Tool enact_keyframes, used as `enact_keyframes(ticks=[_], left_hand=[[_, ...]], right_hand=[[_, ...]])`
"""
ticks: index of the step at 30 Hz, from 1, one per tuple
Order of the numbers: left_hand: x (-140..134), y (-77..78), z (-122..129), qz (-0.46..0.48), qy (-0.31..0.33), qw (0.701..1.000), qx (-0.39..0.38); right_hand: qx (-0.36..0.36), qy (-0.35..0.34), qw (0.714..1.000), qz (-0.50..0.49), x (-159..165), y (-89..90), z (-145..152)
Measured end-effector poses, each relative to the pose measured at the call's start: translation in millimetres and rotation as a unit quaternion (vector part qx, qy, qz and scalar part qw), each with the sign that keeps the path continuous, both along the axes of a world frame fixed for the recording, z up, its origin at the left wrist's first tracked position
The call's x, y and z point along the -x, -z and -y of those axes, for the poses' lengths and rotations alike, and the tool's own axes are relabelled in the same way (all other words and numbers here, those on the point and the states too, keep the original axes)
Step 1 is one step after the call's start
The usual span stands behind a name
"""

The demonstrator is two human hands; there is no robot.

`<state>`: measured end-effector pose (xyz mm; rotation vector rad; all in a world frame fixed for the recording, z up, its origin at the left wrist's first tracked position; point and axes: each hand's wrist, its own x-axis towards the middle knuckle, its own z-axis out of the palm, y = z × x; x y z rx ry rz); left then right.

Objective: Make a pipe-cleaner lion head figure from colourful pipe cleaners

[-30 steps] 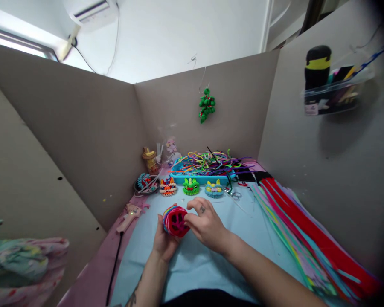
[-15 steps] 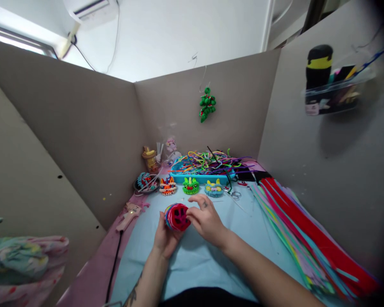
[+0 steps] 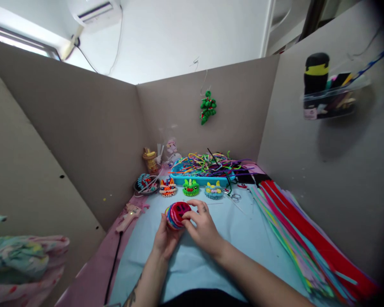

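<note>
A small round piece of coiled pipe cleaners [image 3: 173,216], striped in rainbow colours with a red and magenta openwork top, sits in my left hand [image 3: 165,237]. That hand cups it from the left and below, fingers wrapped round. My right hand [image 3: 201,224] grips the near right edge of the red top with thumb and fingertips; what exactly lies in the pinch is hidden. Just beyond stand three small pipe-cleaner animal heads: an orange and white one [image 3: 168,188], a green one [image 3: 191,187] and a light blue one with yellow ears [image 3: 213,190].
A blue tray [image 3: 203,180] of tangled pipe cleaners stands at the back. Scissors [image 3: 235,196] lie right of the animal heads. Long pipe cleaners [image 3: 307,230] run along the right. A pink glue gun [image 3: 128,218] with a black cord and a dark bowl [image 3: 154,188] are on the left.
The rainbow piece has tilted, so its striped side shows more and its red top less. My right hand has closed in, its index finger now bent over the top edge.
</note>
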<state>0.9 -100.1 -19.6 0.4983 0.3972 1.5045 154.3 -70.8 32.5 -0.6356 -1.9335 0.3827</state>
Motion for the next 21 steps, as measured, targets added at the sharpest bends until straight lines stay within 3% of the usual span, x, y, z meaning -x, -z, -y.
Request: enact_keyframes(ticks=[12,21], left_hand=[[-2.9,-3.2,1.3,-0.033,-0.026,0.999,0.020],[-7.9,-13.3,8.8,-0.079,-0.157,0.984,-0.010]], right_hand=[[-0.035,0.012,0.999,-0.013,0.4,3.4,2.5],[0.072,0.022,0.995,-0.066,-1.0,4.2,-2.0]])
